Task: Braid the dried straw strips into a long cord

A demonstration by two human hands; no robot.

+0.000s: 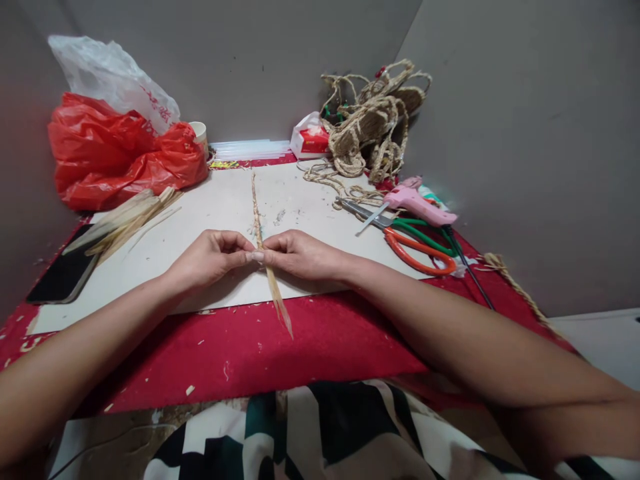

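The left hand (213,257) pinches a narrow, tan, fibrous strip (274,288) between thumb and fingers; the right hand (303,257) grips it from the other side, the thumbs meeting. The strip runs lengthwise between them, its frayed tip over the board's near edge. Uneven pinching could let it unroll or slip; a hard twist might split its dry fibres.

Loose pale husk strips (117,223) overlap a black phone (63,267) at left. Beneath lies a white flat board (210,207) on scrap-flecked red cloth (300,353). Orange-and-green-handled scissors (365,212) and a pink glue gun (420,205) sit right, within plain grey walls (250,53).
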